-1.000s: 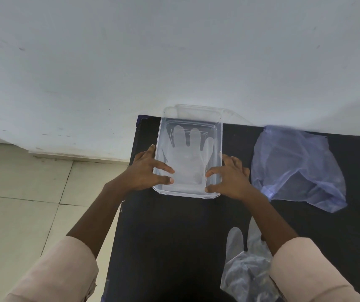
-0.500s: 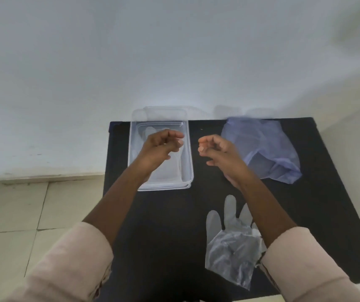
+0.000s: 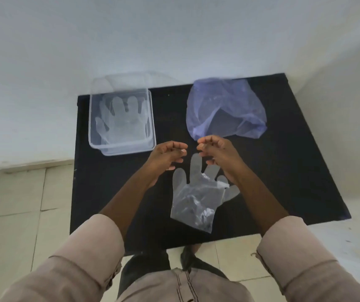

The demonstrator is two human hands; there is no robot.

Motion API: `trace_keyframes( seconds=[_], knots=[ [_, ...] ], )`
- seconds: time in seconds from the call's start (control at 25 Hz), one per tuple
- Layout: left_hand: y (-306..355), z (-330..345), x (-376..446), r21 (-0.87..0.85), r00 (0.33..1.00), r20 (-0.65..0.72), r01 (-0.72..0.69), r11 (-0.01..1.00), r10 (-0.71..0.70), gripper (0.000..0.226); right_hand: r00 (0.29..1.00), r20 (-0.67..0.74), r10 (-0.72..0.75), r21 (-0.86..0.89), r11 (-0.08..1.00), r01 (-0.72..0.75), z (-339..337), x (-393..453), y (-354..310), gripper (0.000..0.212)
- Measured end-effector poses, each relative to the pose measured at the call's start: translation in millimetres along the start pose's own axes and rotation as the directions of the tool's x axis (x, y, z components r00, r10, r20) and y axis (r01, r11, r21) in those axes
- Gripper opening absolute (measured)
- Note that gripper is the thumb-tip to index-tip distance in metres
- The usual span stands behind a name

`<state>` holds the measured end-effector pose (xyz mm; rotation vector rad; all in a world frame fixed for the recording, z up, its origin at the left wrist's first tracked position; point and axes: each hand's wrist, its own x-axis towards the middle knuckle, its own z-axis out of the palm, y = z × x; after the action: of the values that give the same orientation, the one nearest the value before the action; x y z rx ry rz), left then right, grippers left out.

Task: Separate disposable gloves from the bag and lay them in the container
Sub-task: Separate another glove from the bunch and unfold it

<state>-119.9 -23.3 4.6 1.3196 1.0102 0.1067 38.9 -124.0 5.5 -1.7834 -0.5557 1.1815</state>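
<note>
A clear plastic container (image 3: 151, 118) stands at the back left of the black table (image 3: 294, 171), with a see-through disposable glove (image 3: 122, 123) lying flat inside it. A purple-blue plastic bag (image 3: 224, 110) lies crumpled at the back right. A stack of clear gloves (image 3: 194, 197) lies flat near the table's front, fingers pointing away from me. My left hand (image 3: 167, 156) and my right hand (image 3: 218, 153) hover side by side above the glove stack's fingertips, fingers curled, holding nothing. The right wrist covers part of the stack's right side.
The container's clear lid (image 3: 131, 80) leans against the white wall behind it. Tiled floor (image 3: 22, 203) lies to the left and front of the table. My shoes (image 3: 144, 269) show under the front edge.
Both hands left the container after pressing the glove down and drew back toward me to the glove stack. The view shifted back as well.
</note>
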Motion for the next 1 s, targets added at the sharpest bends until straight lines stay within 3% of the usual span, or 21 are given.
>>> trace_keyframes(
  seconds=[0.2, 0.32, 0.44, 0.56, 0.72, 0.88, 1.0],
  knots=[
    [-48, 29, -28, -0.014, 0.996, -0.002, 0.094, 0.995, -0.094, 0.017, 0.993, -0.006, 0.117, -0.020, 0.993, -0.117, -13, -43, 64, 0.010],
    [-77, 30, -44, -0.021, 0.988, -0.028, 0.149, 0.989, -0.150, 0.014, 0.963, -0.165, 0.213, -0.128, 0.964, -0.235, -4, -68, 103, 0.013],
    [-104, 32, -56, -0.014, 0.980, -0.058, 0.191, 0.981, -0.192, 0.014, 0.859, -0.373, 0.350, -0.158, 0.889, -0.431, 13, -93, 138, 0.035],
    [-127, 34, -66, 0.000, 0.975, -0.093, 0.204, 0.979, -0.203, 0.015, 0.851, -0.367, 0.374, -0.151, 0.879, -0.452, 32, -104, 156, 0.031],
    [-151, 39, -78, 0.117, 0.971, -0.204, 0.152, 0.981, -0.126, 0.014, 0.814, -0.325, 0.482, 0.149, 0.876, -0.459, 43, -106, 148, 0.016],
    [-171, 49, -93, 0.474, 0.975, -0.201, 0.014, 0.881, 0.092, 0.056, 0.784, -0.136, 0.606, 0.520, 0.717, -0.464, 42, -118, 129, 0.008],
    [-175, 58, -97, 0.515, 0.952, -0.215, -0.078, 0.854, 0.217, 0.062, 0.792, -0.044, 0.608, 0.617, 0.640, -0.458, 38, -125, 120, 0.012]
  ],
)
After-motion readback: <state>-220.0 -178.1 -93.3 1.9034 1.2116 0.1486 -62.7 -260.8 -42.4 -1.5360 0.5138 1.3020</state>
